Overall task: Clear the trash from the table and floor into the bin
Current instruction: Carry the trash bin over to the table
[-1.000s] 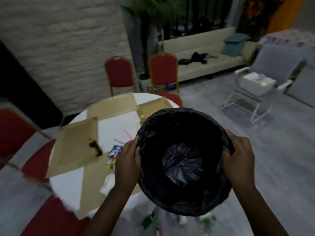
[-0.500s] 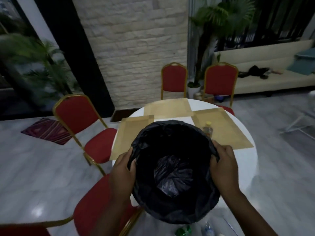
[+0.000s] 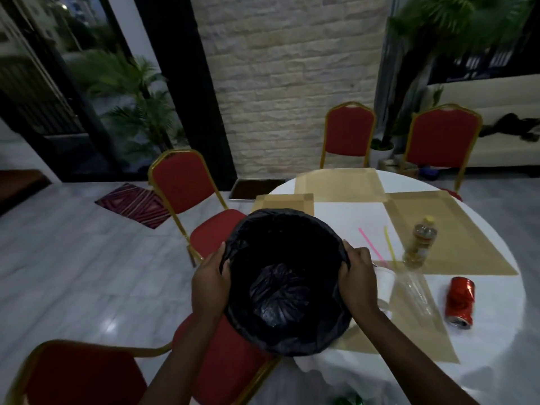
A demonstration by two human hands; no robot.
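Observation:
I hold a round bin (image 3: 287,331) lined with a black bag, up in front of me over the table's left edge. My left hand (image 3: 209,283) grips its left rim and my right hand (image 3: 358,280) grips its right rim. On the round white table (image 3: 493,323) lie a crushed red can (image 3: 460,301), a small bottle with a yellow cap (image 3: 419,244), a pink straw (image 3: 371,247), a yellow straw (image 3: 390,244) and a clear plastic cup (image 3: 415,287). A green piece of trash (image 3: 349,400) shows at the bottom edge.
Tan placemats (image 3: 339,185) cover parts of the table. Red chairs with gold frames stand around it: one under the bin (image 3: 233,363), one at left (image 3: 187,185), two at the back (image 3: 349,133). A patterned mat (image 3: 134,204) lies on the marble floor.
The view has swung left and the bin has moved left across the table. The can, straws and cup now show to its right. Both hands keep their grip on the rim.

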